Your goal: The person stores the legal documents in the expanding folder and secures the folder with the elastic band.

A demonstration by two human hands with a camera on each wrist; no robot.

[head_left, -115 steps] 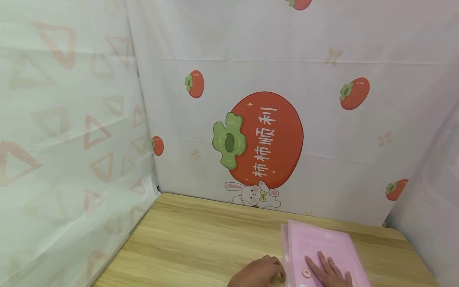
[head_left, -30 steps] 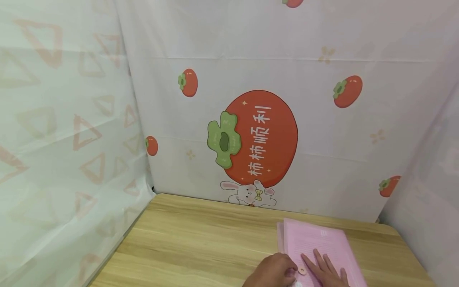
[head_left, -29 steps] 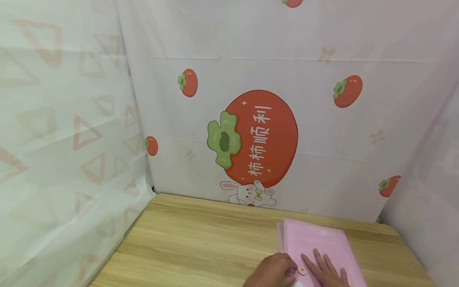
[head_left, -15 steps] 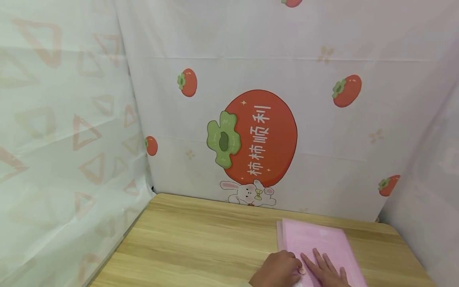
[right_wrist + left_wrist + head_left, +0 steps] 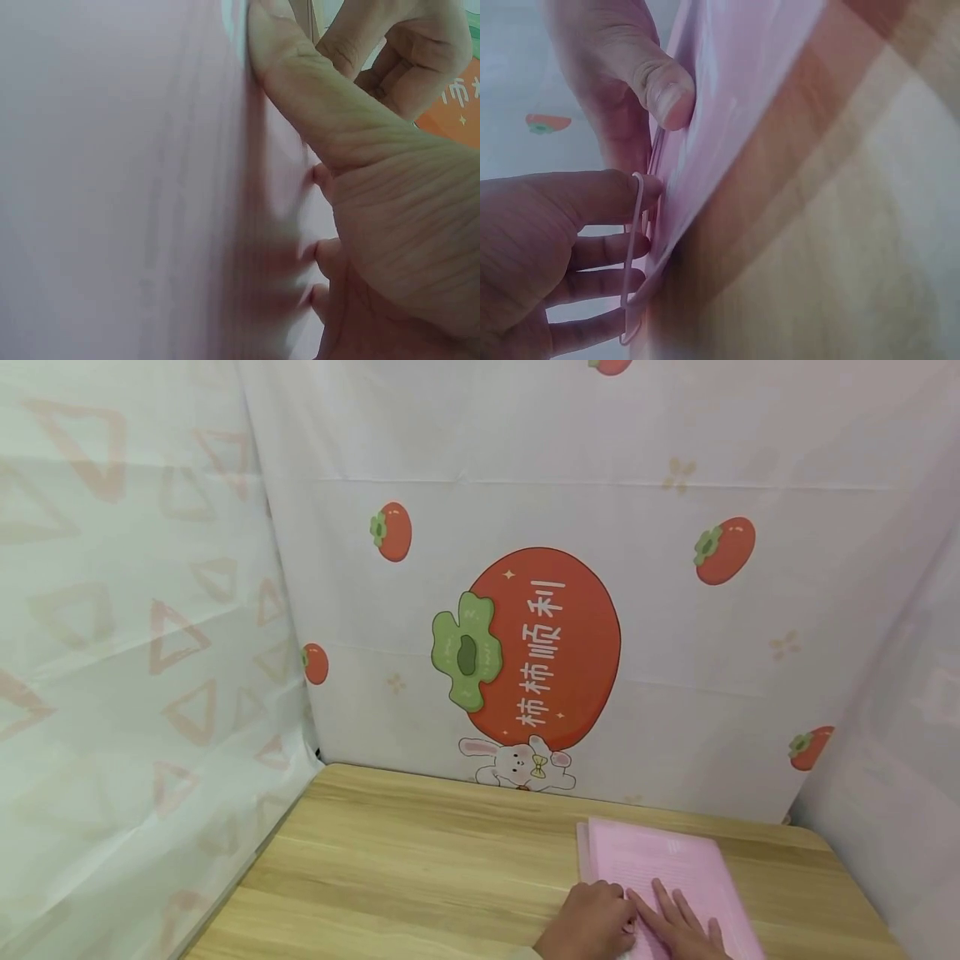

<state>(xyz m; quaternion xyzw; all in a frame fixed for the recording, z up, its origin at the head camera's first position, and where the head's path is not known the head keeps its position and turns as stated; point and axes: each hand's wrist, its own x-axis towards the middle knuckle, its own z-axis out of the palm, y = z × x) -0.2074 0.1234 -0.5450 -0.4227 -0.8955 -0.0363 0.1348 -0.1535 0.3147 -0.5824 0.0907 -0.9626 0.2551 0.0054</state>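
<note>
A pink translucent document folder (image 5: 663,853) lies on the wooden table at the lower right of the head view, with a second layer showing along its left edge. My left hand (image 5: 588,920) is over the folder's left side, fingers curled, and hides the round button there. In the left wrist view a thin pink elastic cord (image 5: 631,255) loops over the tip of its thumb and runs down past the other fingers. My right hand (image 5: 681,928) rests on the folder with its fingers spread. Its thumb (image 5: 300,82) presses against the folder surface in the right wrist view.
The light wooden table (image 5: 420,860) extends to the left of the folder. A white cloth backdrop (image 5: 360,710) with printed persimmons and a rabbit stands behind it. White sheeting (image 5: 112,710) with triangles hangs along the left, and more sheeting encloses the right.
My left hand has moved right from the table beside the folder, first to its edge with the cord, then over the button, covering it. My right hand stays spread on the folder.
</note>
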